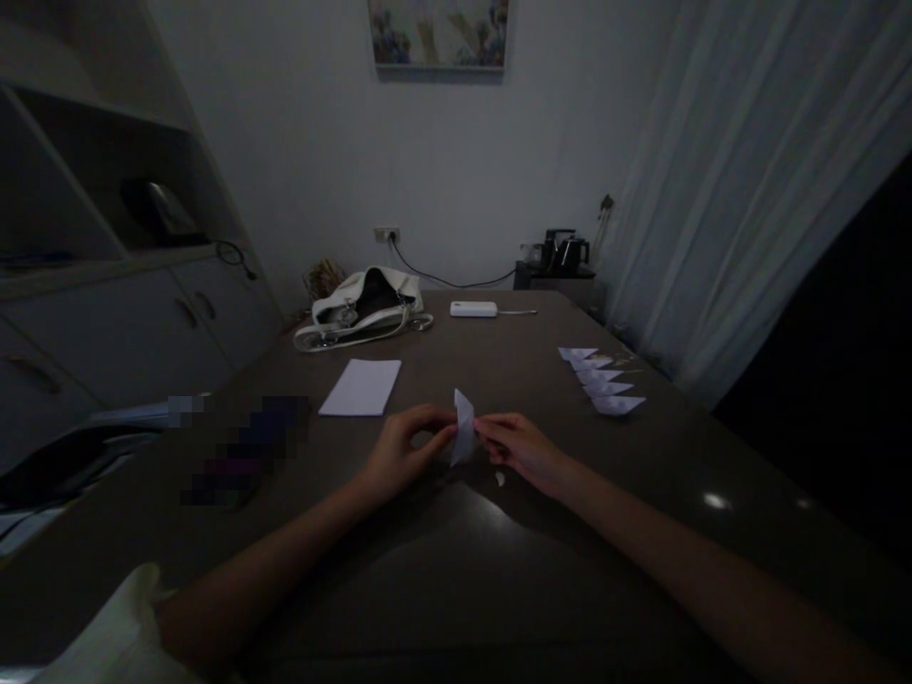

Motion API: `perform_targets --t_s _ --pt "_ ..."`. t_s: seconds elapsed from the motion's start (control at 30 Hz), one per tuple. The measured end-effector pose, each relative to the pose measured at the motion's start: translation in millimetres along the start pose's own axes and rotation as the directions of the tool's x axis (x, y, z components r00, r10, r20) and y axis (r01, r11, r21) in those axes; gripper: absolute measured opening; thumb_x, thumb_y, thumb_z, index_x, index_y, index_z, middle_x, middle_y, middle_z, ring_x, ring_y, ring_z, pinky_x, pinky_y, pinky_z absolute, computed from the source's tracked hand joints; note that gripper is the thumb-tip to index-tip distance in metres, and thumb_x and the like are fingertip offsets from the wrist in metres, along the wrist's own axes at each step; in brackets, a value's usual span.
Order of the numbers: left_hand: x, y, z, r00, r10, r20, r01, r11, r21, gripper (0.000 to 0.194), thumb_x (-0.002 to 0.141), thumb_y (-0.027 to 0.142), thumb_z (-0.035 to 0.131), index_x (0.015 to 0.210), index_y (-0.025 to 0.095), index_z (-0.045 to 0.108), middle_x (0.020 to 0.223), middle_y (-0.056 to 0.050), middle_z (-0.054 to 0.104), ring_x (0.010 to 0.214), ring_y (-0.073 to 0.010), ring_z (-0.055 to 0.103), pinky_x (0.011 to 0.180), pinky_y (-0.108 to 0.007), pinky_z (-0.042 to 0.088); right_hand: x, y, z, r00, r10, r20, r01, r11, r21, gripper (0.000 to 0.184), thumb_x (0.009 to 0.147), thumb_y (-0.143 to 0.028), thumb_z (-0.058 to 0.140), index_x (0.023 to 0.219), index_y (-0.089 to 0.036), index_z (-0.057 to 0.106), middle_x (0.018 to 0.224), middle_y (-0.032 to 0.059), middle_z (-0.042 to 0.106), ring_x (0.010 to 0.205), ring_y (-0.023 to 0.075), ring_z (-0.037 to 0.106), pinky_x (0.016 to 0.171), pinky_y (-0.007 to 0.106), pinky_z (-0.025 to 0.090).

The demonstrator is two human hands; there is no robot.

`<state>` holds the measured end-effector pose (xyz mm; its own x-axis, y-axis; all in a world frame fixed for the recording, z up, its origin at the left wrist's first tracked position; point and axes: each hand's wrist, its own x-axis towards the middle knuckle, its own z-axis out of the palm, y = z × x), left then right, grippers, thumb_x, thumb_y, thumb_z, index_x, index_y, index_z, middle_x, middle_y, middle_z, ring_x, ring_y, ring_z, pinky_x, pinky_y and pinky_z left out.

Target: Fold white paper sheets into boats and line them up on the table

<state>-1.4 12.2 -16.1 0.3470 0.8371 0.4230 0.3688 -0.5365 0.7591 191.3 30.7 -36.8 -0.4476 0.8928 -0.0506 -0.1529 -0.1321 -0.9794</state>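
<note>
Head view, dim room: a dark table (456,560) fills the lower half of the frame, and both forearms come up from the bottom edge to meet at the centre. Upper centre of the tabletop lies a white handbag (360,309) with a small white box (473,309) just to its right; a flat white sheet (361,387) rests left of centre, and a row of folded paper pieces (604,380) runs along the right side, well apart from the hands.

At the very centre a small folded paper (464,427) stands on edge, pinched from both sides. The left hand (399,448) grips its left edge with thumb and forefinger closed narrow on the paper, the other fingers curled under. The right hand (520,446) holds the right edge the same way, fingertips pressed together on the fold, palm turned down. The paper seems raised slightly off the table rather than resting on it, though the poor light makes that hard to judge.

What could go wrong, as I judge it: the piece is small and held only at its edges, so an uneven pull could tear it or skew a crease. The dimness may hide misaligned corners. A tiny white scrap (500,479) lies just below the right hand; a brushing wrist could sweep it away.
</note>
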Motion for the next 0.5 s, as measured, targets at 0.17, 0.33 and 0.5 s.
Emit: perform_targets --t_s 0.17,0.33,0.5 --pt "2.1 -6.9 1.2 0.999 -0.022 -0.041 0.020 0.999 -0.046 0.019 0.076 0.033 0.066 0.082 0.016 0.067 0.092 -0.006 0.058 0.080 -0.0163 0.057 0.069 -0.025 0.046 -2.5 -5.8 3.6 1.000 -0.006 -0.003 0.006 1.000 0.014 0.030 0.071 -0.042 0.067 0.062 -0.016 0.053 0.055 -0.0054 0.039 0.049 0.0069 0.034 0.045 0.021 0.025" --pt "4.4 -14.0 3.0 0.989 -0.136 -0.052 0.126 0.980 -0.154 0.022 0.075 0.036 0.066 0.072 0.015 0.065 0.087 -0.003 0.050 0.076 -0.0137 0.053 0.063 -0.023 0.044 -5.6 -8.4 7.6 0.998 -0.063 0.016 0.064 0.994 -0.090 0.027 0.073 -0.040 0.063 0.065 -0.016 0.055 0.056 -0.0055 0.039 0.049 0.0068 0.035 0.046 0.021 0.026" --pt "4.3 -12.0 3.7 0.983 -0.176 -0.041 0.162 0.961 -0.226 0.023 0.072 0.037 0.068 0.072 0.015 0.064 0.083 -0.001 0.048 0.073 -0.0127 0.051 0.063 -0.022 0.041 -4.0 -4.5 5.6 0.996 -0.083 0.015 0.084 0.987 -0.134 0.023 0.075 -0.039 0.061 0.072 -0.016 0.059 0.057 -0.0052 0.041 0.048 0.0065 0.036 0.045 0.020 0.026"
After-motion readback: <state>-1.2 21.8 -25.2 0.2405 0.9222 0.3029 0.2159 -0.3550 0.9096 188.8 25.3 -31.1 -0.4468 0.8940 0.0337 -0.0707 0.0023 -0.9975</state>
